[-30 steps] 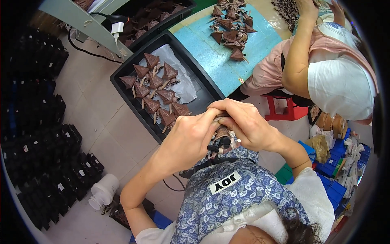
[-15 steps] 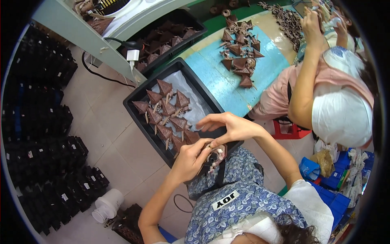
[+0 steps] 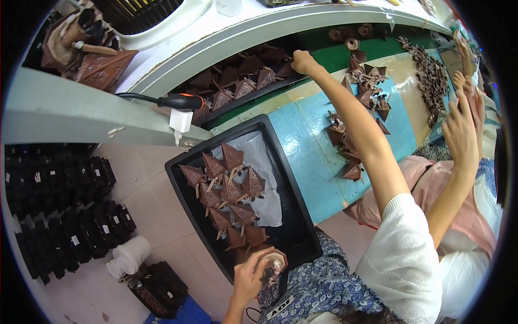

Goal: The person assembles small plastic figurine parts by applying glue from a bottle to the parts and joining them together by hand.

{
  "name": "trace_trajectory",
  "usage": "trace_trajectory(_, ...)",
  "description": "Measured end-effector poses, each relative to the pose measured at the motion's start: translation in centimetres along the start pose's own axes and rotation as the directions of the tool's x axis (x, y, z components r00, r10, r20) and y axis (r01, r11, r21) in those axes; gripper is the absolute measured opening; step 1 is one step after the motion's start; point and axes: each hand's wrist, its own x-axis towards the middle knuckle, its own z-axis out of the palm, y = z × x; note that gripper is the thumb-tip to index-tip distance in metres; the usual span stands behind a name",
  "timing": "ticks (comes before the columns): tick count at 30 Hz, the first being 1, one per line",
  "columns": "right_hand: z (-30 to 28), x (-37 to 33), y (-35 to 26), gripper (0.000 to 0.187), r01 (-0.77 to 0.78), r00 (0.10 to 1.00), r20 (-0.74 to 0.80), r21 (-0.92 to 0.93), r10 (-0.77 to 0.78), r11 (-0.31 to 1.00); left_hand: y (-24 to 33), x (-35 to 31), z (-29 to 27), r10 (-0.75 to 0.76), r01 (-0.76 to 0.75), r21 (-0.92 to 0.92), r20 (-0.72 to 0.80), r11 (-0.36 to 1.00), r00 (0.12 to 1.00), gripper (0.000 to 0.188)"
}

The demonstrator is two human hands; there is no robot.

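Left grip (image 3: 250, 276) is clamping an ornament (image 3: 278, 260); pointed pieces (image 3: 266, 79) are lying at eight o'clock from right grip (image 3: 304, 62), closure unclear.

Right arm (image 3: 367, 137) stretched far forward, elbow nearly straight; right hand (image 3: 305, 62) at its end, fingers curled, fingertips hard to see. Left hand (image 3: 248, 276) low, close to torso, fingers bent in a grip; left forearm (image 3: 234, 312) at lower edge.
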Motion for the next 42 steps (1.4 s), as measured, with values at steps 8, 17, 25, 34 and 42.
trace_trajectory(8, -0.4, 4.1, -0.5, 0.046, -0.007, 0.923, 0.382, -0.078, 0.036, 0.997, 0.4, 0.5, 3.7, -0.096, 0.086, -0.089, -0.111, 0.992, 0.989, 0.026)
trace_trajectory(17, -4.0, 2.5, -2.3, 0.062, -0.066, 0.923, 0.356, -0.232, 0.148, 0.971, 1.1, 1.6, 4.4, -0.064, 0.06, -0.059, -0.075, 0.996, 0.995, 0.026)
trace_trajectory(25, -1.4, 1.9, -0.2, 0.056, -0.059, 0.939, 0.344, 0.07, 0.031, 0.996, 1.1, 1.5, 4.5, -0.12, 0.117, -0.058, -0.051, 0.991, 0.991, 0.026)
trace_trajectory(34, -4.1, 0.4, -0.2, 0.046, -0.21, 0.951, 0.279, 0.259, 0.135, 0.943, 0.9, 2.0, 4.4, -0.063, 0.058, -0.061, -0.071, 0.996, 0.996, 0.026)
trace_trajectory(42, -5.0, -11.4, 0.9, 0.072, -0.1, 0.992, 0.11, 0.984, 0.057, -0.146, -0.6, 2.7, 4.3, 0.001, -0.008, -0.056, -0.123, 0.998, 0.992, 0.023)
